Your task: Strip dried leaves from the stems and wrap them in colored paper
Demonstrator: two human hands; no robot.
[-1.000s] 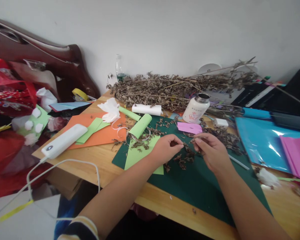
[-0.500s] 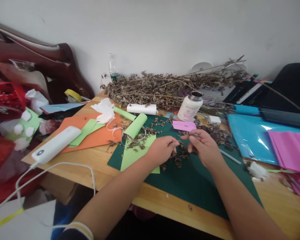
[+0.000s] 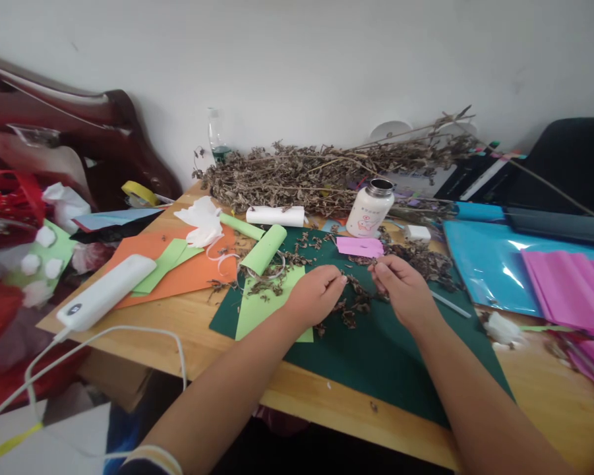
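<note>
Both my hands hover over a dark green sheet (image 3: 386,356) on the wooden table. My left hand (image 3: 316,295) is curled, its fingertips pinched together above a small heap of dried leaf bits (image 3: 353,307). My right hand (image 3: 403,290) is also pinched, thumb against fingers, just right of that heap. What each pinch holds is too small to name. A light green paper (image 3: 257,307) lies under my left wrist.
A big pile of dried branches (image 3: 326,175) runs along the back. Nearby stand a white bottle (image 3: 368,211), a pink note (image 3: 360,247), a rolled green paper (image 3: 263,249), a white roll (image 3: 275,216). Orange paper (image 3: 178,264) and a white power bank (image 3: 106,291) lie left, blue and pink sheets (image 3: 524,277) right.
The view has shifted a little, so everything sits slightly left and lower. Both hands stay pinched over the leaf heap, close together, the right one dropping a bit.
</note>
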